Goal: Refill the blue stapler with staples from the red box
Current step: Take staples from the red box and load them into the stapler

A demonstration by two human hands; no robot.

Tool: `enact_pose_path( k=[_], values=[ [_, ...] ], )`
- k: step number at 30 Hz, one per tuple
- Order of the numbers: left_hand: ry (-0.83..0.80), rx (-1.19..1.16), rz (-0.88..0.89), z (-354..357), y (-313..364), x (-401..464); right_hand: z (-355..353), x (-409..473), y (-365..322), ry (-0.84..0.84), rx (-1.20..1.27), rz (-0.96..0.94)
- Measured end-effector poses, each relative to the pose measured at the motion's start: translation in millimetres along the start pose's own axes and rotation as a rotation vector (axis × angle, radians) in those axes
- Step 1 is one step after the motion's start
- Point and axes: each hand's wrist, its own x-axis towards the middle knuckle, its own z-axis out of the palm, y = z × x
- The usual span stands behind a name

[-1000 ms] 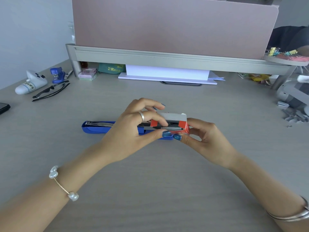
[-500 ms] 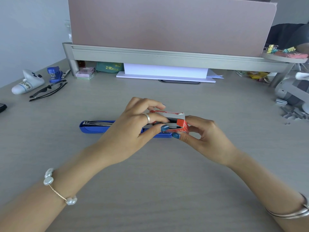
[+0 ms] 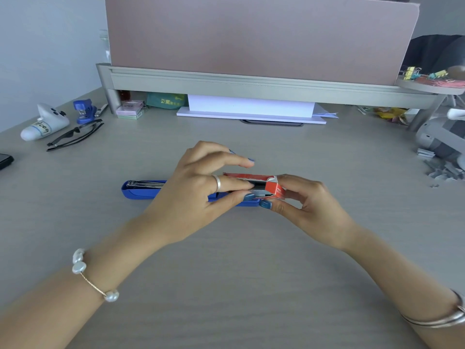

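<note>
The blue stapler [image 3: 141, 191] lies flat on the desk, opened out, its metal staple channel facing up at its left end. Just above its right end my right hand [image 3: 312, 205] holds the small red box [image 3: 275, 188] by its right side, open end toward the left. My left hand [image 3: 198, 190] covers the stapler's middle; its thumb and index finger pinch at the mouth of the box, where a dark grey strip of staples shows. The other left fingers are spread above the box.
At the far left lie black glasses [image 3: 75, 136], a small blue stapler [image 3: 84, 110], a white tube-like object [image 3: 42, 124] and a phone edge [image 3: 5, 161]. Loose staple strips [image 3: 440, 170] lie at the right. A grey shelf with a pink partition [image 3: 251, 79] crosses the back.
The red box has tipped so its red top shows instead of the white flap. My left fingers have closed in on the box mouth. Both hands stay over the stapler.
</note>
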Motion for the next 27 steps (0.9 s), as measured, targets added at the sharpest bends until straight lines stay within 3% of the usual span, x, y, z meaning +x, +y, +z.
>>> enact_pose_path(
  k=[6,13,18,27],
  values=[
    [0.007,0.154,0.147,0.1,-6.4,-1.1,-2.3,-1.1,2.9,0.013,0.022,0.019],
    [0.04,-0.048,-0.078,1.5,2.8,-0.6,-3.1,-1.0,-1.1,0.017,-0.017,-0.004],
    [-0.026,-0.077,-0.196,3.0,5.5,0.0,-1.4,-0.5,-1.2,0.015,-0.077,-0.022],
    [-0.135,0.126,-0.002,-1.4,-1.2,2.1,1.2,0.7,-2.2,0.01,-0.139,-0.048]
  ],
)
